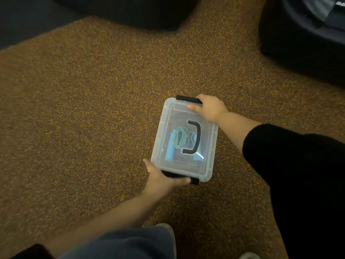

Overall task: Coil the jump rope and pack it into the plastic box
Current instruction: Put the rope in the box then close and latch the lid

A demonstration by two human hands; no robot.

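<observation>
A clear plastic box (168, 116) with its lid on sits on the speckled brown carpet, a black carry handle (196, 137) on top. Through the lid I see the jump rope (178, 140): a green coil between two light blue handles. My left hand (161, 179) grips the black latch at the box's near end. At the far end, my right hand (209, 107) rests on the other black latch (186, 99), thumb on the lid.
A dark cushion or seat (121, 12) lies at the back, and a dark bag (306, 34) fills the back right corner. My knee and a shoe (168, 232) show at the bottom edge. Carpet spreads to the left.
</observation>
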